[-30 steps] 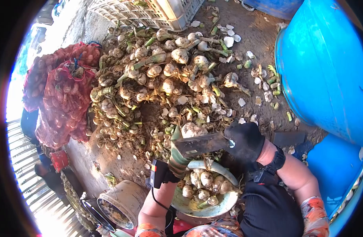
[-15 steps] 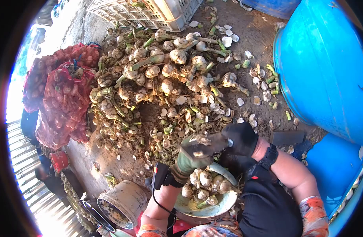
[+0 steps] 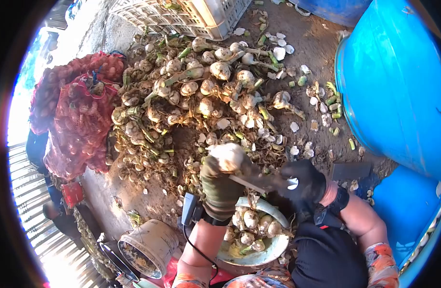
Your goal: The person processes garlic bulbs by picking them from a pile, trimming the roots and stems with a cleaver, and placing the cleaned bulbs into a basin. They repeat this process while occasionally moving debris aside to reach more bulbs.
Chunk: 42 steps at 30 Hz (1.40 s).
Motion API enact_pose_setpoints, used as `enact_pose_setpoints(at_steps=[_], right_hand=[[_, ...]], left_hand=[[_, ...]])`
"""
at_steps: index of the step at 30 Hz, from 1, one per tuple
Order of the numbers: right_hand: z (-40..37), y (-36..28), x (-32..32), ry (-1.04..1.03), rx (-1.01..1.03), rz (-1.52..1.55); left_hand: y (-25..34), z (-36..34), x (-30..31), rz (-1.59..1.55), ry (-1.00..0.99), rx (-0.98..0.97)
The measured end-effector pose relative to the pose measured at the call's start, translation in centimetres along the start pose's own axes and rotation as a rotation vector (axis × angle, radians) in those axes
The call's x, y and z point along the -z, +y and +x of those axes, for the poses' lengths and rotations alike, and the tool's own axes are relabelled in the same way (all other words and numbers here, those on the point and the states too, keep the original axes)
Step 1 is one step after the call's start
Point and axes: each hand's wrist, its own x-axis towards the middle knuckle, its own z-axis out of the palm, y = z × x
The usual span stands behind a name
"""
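A whitish garlic bulb (image 3: pixel 228 156) is held in my left hand (image 3: pixel 218 192), which wears a striped green glove and has its fingers closed around it. My right hand (image 3: pixel 304 185), in a black glove, grips a knife (image 3: pixel 247 184); its blade reaches toward the underside of the bulb, but blur hides whether they touch. Below both hands, a pale green bowl (image 3: pixel 273 250) contains several garlic bulbs (image 3: pixel 250 219) with short stems. My right hand covers the knife's handle.
A large garlic heap (image 3: pixel 191 89) spreads ahead, with cut stems and peels around it. Red mesh sacks (image 3: pixel 81 125) lie left, a white crate (image 3: pixel 218 21) stands behind, a blue barrel (image 3: pixel 391 81) is at right. A dirty bucket (image 3: pixel 155 240) lies tipped at lower left.
My left hand has moved up and left and turned, bringing the garlic bulb into plain sight. My right hand has shifted slightly right and down, and the knife blade now shows.
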Motion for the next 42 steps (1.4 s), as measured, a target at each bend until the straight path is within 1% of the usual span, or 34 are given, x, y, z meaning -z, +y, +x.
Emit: enact_pose_setpoints(at_steps=[1, 2, 4, 6, 7, 8, 9, 10, 11, 12, 13, 14, 16, 17, 20, 21, 23, 24, 25, 26, 28, 29, 30, 31, 32, 33, 34, 35, 36, 38, 39, 40, 42], right_hand=[[0.1, -0.3, -0.1, -0.06, 0.031, 0.065], [0.1, -0.5, -0.2, -0.12, 0.059, 0.131], [-0.1, 0.1, -1.0, -0.119, 0.07, 0.102], [0.2, 0.2, -1.5, -0.04, -0.026, 0.015], [0.4, 0.5, -2.0, 0.052, -0.026, -0.011], [0.5, 0.6, -2.1, 0.052, -0.026, -0.011], [0.7, 0.6, -2.2, 0.093, -0.146, 0.015], [0.8, 0.7, -2.3, 0.136, -0.265, 0.041], [0.8, 1.0, -2.3, 0.085, -0.292, -0.002], [0.8, 1.0, -2.2, 0.086, -0.292, -0.002], [0.9, 0.9, -2.0, 0.115, -0.341, 0.029], [1.0, 0.8, -1.9, 0.146, -0.391, 0.059], [0.9, 1.0, -2.0, 0.175, -0.375, 0.043], [0.9, 1.2, -2.1, 0.205, -0.358, 0.027], [0.4, 2.4, -2.7, 0.197, -0.366, 0.046], [0.2, 3.2, -3.0, 0.198, -0.365, 0.043], [-0.3, 5.2, -3.8, -0.2, -0.639, -0.165], [-1.0, 5.9, -4.2, -0.2, -0.638, -0.163], [-2.1, 6.5, -4.6, -0.228, -0.623, -0.175], [-3.0, 6.8, -4.8, -0.257, -0.609, -0.186], [-3.1, 6.5, -4.0, -0.24, -0.588, -0.129], [-2.9, 6.7, -3.7, -0.278, -0.627, -0.121], [-2.9, 6.9, -3.5, -0.315, -0.666, -0.112], [-3.4, 7.3, -3.9, -0.156, -0.621, -0.1], [-3.2, 7.3, -3.8, -0.152, -0.62, -0.101], [-2.7, 7.4, -3.6, -0.142, -0.576, -0.084], [-2.5, 7.4, -3.5, -0.137, -0.534, -0.068], [-2.4, 7.5, -3.8, -0.098, -0.522, -0.078], [-2.3, 7.4, -3.9, -0.103, -0.522, -0.083], [-1.9, 7.1, -3.7, -0.202, -0.547, -0.08], [-1.8, 6.9, -3.5, -0.204, -0.547, -0.083], [-1.8, 6.5, -3.3, -0.223, -0.55, -0.095], [-1.8, 6.4, -3.2, -0.241, -0.553, -0.106]], left_hand=[[0.0, 0.6, -1.5, -0.143, -0.114, -0.018], [-0.3, -0.1, -2.3, -0.43, 0.009, 0.017], [-0.8, 0.8, -2.0, -0.445, 0.009, -0.133], [-1.2, 0.7, -2.3, -0.429, 0.033, -0.143], [-1.4, 0.5, -2.6, -0.413, 0.061, -0.155], [-1.6, 0.4, -3.0, -0.396, 0.09, -0.167], [-1.4, 0.4, -3.7, -0.478, 0.008, -0.144], [-1.8, 0.4, -2.9, -0.477, 0.007, -0.144], [-2.0, 0.5, -2.4, -0.577, -0.01, -0.139], [-2.2, 0.4, -2.2, -0.678, -0.027, -0.133], [-2.5, -0.3, -2.3, -0.551, 0.17, -0.125], [-2.9, -0.3, -2.3, -0.552, 0.169, -0.124], [-3.7, -0.3, -2.1, -0.391, 0.123, -0.189], [-3.7, 0.2, -1.8, -0.357, 0.016, -0.227], [-3.6, -0.5, -3.1, -0.436, 0.037, -0.25], [-3.5, -0.3, -2.4, -0.401, -0.001, -0.255], [-2.8, -1.5, -2.5, -0.396, -0.035, -0.228], [-2.4, -2.7, -2.3, -0.39, -0.064, -0.196], [-4.0, -5.6, 3.4, 0.452, 0.282, -0.188], [-0.2, -6.0, 1.5, 0.259, -0.094, 0.091], [2.0, -5.5, 2.5, 0.479, -0.499, 0.202], [2.3, -3.8, 4.9, 0.587, -0.679, 0.189], [2.7, -4.5, 5.2, 0.646, -0.158, 0.317], [3.4, -3.2, 5.9, 1.471, -0.156, 0.057], [3.7, -1.0, 5.9, 1.691, -0.011, -0.094], [4.2, 0.8, 6.3, 1.886, 0.112, -0.174], [4.1, 2.0, 6.4, 2.055, 0.279, -0.144], [4.3, 3.4, 7.8, 2.32, 0.25, -0.174], [3.9, 4.6, 9.0, 2.314, 0.255, -0.174], [3.5, 7.0, 10.5, 2.121, 0.378, 0.127], [4.1, 7.7, 7.9, 1.975, 0.483, 0.418], [3.6, 8.0, 8.0, 1.973, 0.483, 0.419], [2.6, 8.6, 8.9, 1.611, 0.586, 0.319]])
